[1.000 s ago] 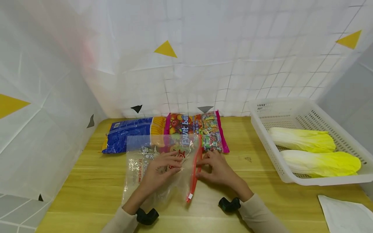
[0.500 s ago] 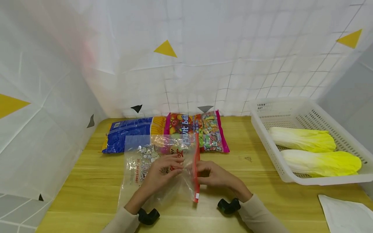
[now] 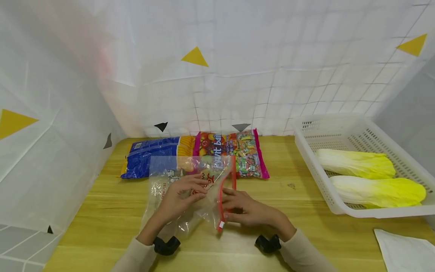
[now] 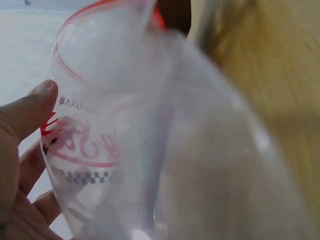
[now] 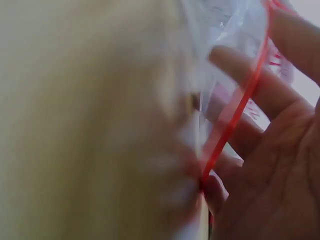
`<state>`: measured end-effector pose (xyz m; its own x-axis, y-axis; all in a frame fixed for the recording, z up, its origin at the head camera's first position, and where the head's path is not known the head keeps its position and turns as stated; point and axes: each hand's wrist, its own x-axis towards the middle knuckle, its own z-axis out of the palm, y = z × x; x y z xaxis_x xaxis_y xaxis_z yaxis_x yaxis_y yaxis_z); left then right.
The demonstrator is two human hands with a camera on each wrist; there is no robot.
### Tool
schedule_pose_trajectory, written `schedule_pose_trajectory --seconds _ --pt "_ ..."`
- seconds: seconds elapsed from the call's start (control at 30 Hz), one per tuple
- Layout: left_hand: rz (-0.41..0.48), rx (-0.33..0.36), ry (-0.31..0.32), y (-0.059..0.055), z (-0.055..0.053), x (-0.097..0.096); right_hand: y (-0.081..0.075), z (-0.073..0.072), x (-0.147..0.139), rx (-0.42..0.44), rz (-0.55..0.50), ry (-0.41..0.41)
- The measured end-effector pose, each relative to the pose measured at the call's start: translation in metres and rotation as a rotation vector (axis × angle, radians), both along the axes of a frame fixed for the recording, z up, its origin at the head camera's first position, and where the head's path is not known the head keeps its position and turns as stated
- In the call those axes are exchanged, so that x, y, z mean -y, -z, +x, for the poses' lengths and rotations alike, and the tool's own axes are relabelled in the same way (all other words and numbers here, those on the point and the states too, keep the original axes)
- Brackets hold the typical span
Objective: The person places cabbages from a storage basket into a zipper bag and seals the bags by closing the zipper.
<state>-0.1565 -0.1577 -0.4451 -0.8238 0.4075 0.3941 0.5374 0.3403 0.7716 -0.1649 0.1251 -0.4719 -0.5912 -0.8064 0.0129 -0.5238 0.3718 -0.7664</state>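
found left grip point(image 3: 180, 194) with thumb and fingers apart, touching the film of the clear bag point(image 3: 214, 202). found right grip point(image 3: 249, 207) with fingers likewise spread, touching the red zip point(image 3: 220, 202) at the bag's parted mouth. located the bag on the bench point(image 3: 289, 166), under the left grip. noted a blue pack point(image 3: 156, 146) and a sweets pack point(image 3: 232, 145) side by side just beyond, partly seen through the bag. logged a white basket point(image 3: 314, 170) well to the right, holding two cabbages point(image 3: 377, 192).
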Motion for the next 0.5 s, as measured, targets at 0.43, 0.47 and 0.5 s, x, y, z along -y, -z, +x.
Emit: schedule_pose_trajectory --seconds 0.43,0.47,0.5 --pt "0.061 -0.025 0.021 -0.004 0.008 -0.014 -0.009 0.0 0.002 0.169 -0.195 0.019" --pt "0.06 -0.027 0.028 -0.004 0.009 -0.015 -0.009 0.0 0.002 0.246 -0.221 -0.002" --pt "0.057 -0.039 0.031 -0.004 0.009 -0.015 -0.009 0.0 0.001 0.325 -0.234 -0.014"
